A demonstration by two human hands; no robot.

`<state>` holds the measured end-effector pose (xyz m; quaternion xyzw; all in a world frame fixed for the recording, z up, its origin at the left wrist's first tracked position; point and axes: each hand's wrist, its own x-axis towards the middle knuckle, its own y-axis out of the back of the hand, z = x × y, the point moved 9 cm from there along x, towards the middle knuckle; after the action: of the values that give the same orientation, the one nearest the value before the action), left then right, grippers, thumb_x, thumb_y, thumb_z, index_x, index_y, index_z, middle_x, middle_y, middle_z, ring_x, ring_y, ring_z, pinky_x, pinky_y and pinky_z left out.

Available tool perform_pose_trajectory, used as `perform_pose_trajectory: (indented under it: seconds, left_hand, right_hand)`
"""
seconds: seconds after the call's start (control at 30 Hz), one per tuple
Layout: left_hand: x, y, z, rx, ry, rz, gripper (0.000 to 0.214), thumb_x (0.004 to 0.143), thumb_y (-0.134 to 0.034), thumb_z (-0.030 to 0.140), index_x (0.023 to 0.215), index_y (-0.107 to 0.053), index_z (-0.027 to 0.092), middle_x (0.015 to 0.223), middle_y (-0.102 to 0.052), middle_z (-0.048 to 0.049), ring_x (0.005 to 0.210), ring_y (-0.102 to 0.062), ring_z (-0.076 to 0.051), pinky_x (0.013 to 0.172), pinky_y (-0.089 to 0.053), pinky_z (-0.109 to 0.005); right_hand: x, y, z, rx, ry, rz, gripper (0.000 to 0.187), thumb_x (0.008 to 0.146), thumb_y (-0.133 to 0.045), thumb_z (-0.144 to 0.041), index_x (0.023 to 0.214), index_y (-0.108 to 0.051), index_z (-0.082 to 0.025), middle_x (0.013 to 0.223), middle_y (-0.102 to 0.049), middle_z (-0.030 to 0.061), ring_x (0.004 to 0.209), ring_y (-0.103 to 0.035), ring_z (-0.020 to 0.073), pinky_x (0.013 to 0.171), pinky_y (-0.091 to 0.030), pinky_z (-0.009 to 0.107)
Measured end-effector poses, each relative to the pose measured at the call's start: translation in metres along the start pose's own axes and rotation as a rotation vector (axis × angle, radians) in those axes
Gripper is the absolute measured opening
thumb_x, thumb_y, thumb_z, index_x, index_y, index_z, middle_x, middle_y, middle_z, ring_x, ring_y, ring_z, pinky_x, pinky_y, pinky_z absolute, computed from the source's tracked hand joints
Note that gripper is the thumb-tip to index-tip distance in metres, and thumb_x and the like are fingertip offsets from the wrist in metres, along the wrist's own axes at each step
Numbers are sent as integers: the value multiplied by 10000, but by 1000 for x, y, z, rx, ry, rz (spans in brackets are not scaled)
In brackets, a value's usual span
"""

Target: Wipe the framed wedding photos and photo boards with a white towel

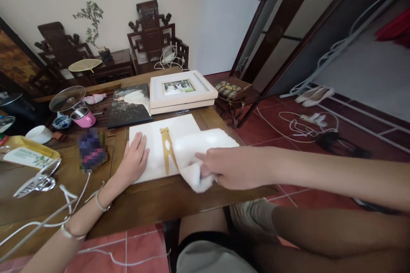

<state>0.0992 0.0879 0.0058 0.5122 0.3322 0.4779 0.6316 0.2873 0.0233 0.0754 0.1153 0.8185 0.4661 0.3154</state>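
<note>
My left hand (pixel 137 160) lies flat with fingers stretched out on the left part of a white board (pixel 153 164), which rests on the wooden table. My right hand (pixel 226 166) grips a bunched, fluffy white cloth (pixel 208 140); its index finger points across the fabric while the other fingers curl into it. The cloth covers the right side of the board and hangs towards the table's near edge. Between both hands, a flat yellow shape (pixel 166 148) with two long legs shows on the board. Whether it is printed or loose, I cannot tell.
Behind the board stand a white picture frame (pixel 205 83) and a dark picture panel (pixel 120 102). Left lie a pink cup (pixel 83 117), a pixelated phone-like item (pixel 92 149), an oil bottle (pixel 28 149), a silver claw clip (pixel 41 181) and cables. A wooden chair (pixel 272 34) stands right.
</note>
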Motion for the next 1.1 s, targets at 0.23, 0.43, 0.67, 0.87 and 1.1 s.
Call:
perform_pose_trajectory:
  seconds: [0.23,0.43,0.67,0.87,1.1]
  left_hand:
    - [0,-3,2,22,-15,-3,516,1005,-263,316,1468,-347,106,1588,-271,-212,1497,-182,-308,1175,-195,-582]
    - [1,-6,4,17,4,-29,545,1001,-244,319,1470,-332,54,1594,-243,-226,1501,-159,-312,1184,-161,-580]
    - [-1,-2,-2,-6,-24,13,515,1004,-258,327,1460,-358,107,1586,-276,-210,1497,-184,-303,1176,-187,-585]
    - [0,-3,0,11,-16,-9,523,1000,-264,311,1462,-348,80,1589,-261,-220,1498,-174,-310,1174,-191,-588]
    - [-2,0,-1,12,-27,2,519,1001,-256,316,1461,-353,96,1585,-275,-215,1497,-179,-310,1172,-193,-592]
  right_hand:
    - [22,7,57,-66,-68,92,493,759,-456,3,1173,-681,-142,1348,-578,186,1145,-610,293,955,-474,414]
    - [38,25,98,-154,-145,219,520,817,-440,-45,1302,-597,-149,1551,-337,179,1258,-527,324,1009,-434,475]
    - [19,8,47,-88,-287,-29,500,731,-438,40,1098,-718,-153,1077,-671,151,992,-659,277,777,-489,340]
    - [-9,-10,-4,-103,-322,-320,428,732,-455,58,969,-740,-156,948,-686,116,737,-656,221,552,-396,299]
    - [24,8,49,-206,-328,-18,469,794,-449,-16,1192,-671,-128,1283,-588,222,1074,-625,329,799,-510,403]
